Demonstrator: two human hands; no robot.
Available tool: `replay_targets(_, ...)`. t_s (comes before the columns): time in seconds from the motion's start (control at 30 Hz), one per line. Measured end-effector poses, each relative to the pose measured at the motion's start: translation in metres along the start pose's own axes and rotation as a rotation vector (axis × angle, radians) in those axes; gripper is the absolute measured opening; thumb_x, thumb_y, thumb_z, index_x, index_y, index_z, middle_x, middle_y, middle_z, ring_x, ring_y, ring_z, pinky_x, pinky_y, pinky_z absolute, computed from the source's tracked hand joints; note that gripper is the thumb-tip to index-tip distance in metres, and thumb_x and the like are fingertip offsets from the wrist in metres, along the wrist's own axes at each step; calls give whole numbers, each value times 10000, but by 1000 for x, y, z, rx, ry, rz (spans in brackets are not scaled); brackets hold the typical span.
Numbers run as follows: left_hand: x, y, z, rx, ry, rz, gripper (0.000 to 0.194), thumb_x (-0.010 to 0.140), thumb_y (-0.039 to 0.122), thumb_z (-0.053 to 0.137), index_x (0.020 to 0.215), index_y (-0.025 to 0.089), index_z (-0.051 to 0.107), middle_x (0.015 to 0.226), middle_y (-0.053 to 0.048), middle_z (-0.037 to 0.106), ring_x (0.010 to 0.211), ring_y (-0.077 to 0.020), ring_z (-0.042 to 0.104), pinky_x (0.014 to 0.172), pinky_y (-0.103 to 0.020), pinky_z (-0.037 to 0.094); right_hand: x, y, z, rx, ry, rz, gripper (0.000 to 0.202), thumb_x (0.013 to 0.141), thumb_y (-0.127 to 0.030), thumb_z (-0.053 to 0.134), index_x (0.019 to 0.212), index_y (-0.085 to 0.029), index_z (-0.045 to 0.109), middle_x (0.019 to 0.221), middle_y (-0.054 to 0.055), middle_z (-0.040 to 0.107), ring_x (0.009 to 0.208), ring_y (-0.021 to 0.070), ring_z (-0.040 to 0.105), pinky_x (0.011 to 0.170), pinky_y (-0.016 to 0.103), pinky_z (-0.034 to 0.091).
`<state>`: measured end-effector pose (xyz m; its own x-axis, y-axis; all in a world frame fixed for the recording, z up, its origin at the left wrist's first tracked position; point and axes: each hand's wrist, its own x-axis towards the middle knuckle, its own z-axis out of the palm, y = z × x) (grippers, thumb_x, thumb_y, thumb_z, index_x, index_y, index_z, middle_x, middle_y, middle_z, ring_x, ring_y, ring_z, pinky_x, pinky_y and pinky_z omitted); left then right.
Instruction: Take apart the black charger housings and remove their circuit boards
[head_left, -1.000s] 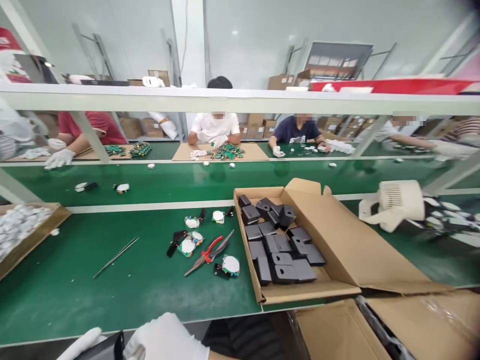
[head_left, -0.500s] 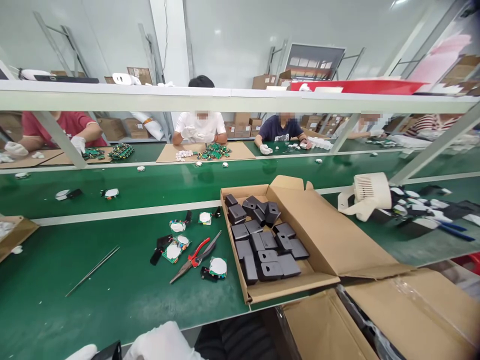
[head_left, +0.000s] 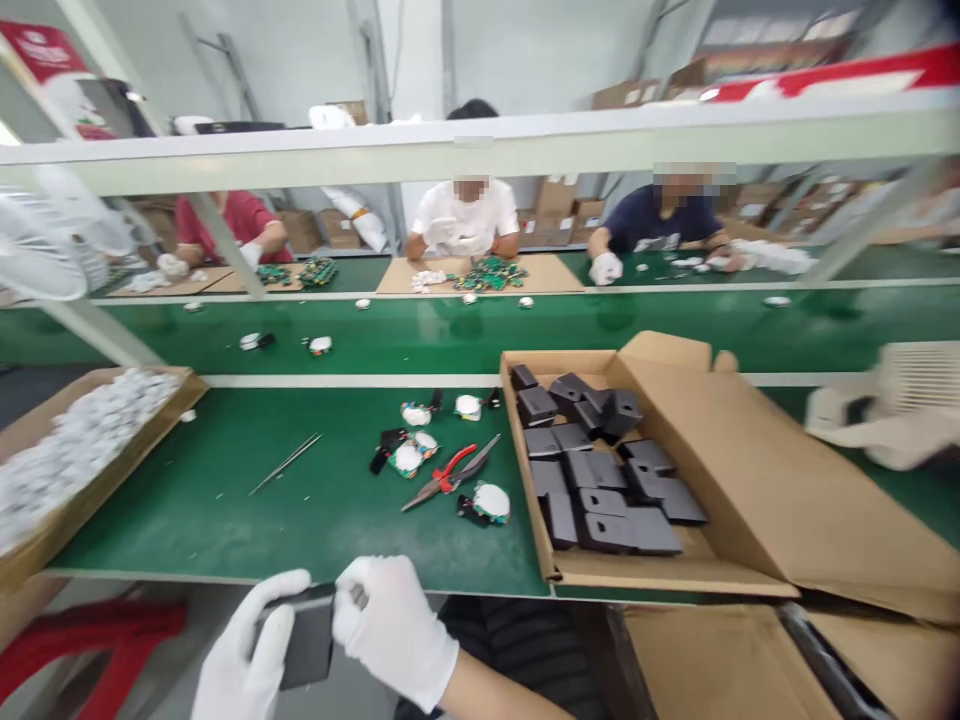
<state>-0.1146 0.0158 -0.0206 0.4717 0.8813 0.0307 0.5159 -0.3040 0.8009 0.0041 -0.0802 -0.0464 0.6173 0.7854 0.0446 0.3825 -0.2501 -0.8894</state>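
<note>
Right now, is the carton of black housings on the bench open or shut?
Open. The cardboard box has its lid flap folded out flat to the right, and the black housings lie exposed inside, filling part of the tray.

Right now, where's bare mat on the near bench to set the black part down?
Free: green mat between the tweezers and the box of white parts; also the near edge below the pliers. Crowded: small boards beside the carton of black housings.
</note>
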Motion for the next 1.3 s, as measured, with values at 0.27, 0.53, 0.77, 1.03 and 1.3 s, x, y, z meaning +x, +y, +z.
replay_targets(0.27, -11, 0, -10, -585, 148, -263, 390, 861, 603, 533, 1047, 273, 622, 962, 11, 611, 652, -114, 529, 439, -165, 426, 30, -3, 7, 84, 18, -54, 258, 890, -206, 418, 807, -168, 660, 699, 54, 668, 661, 174, 604, 672, 273, 411)
replay_targets(0.53, -11, 4, -11, -610, 118, -263, 413, 871, 607, 529, 1052, 244, 607, 899, 3, 605, 610, -108, 517, 434, -175, 436, 21, -6, 4, 244, -225, -111, 259, 917, -225, 457, 802, -183, 686, 646, -5, 685, 567, 121, 633, 601, 226, 468)
replay_targets(0.77, -11, -7, -9, -421, 74, -144, 415, 888, 597, 500, 1053, 232, 609, 1044, -32, 657, 801, -166, 590, 608, -233, 499, 27, -15, 0, 283, -223, -145, 288, 865, -203, 546, 1114, -189, 691, 993, 38, 762, 856, 138, 715, 785, 223, 541)
replay_targets(1.03, -9, -8, -16, -252, 56, -64, 391, 864, 562, 530, 975, 206, 646, 1058, -71, 671, 956, -250, 608, 861, -349, 483, 24, -18, 3, 43, -247, -292, 242, 875, -160, 485, 842, -196, 722, 805, 54, 732, 771, 191, 661, 737, 280, 438)
replay_targets(1.3, -17, -17, -19, -110, 120, -26, 406, 841, 571, 509, 967, 212, 650, 1004, -72, 695, 931, -271, 622, 847, -383, 504, 17, -16, 12, 108, -225, -155, 211, 835, -164, 508, 914, -162, 704, 747, 56, 734, 660, 158, 671, 648, 229, 457)
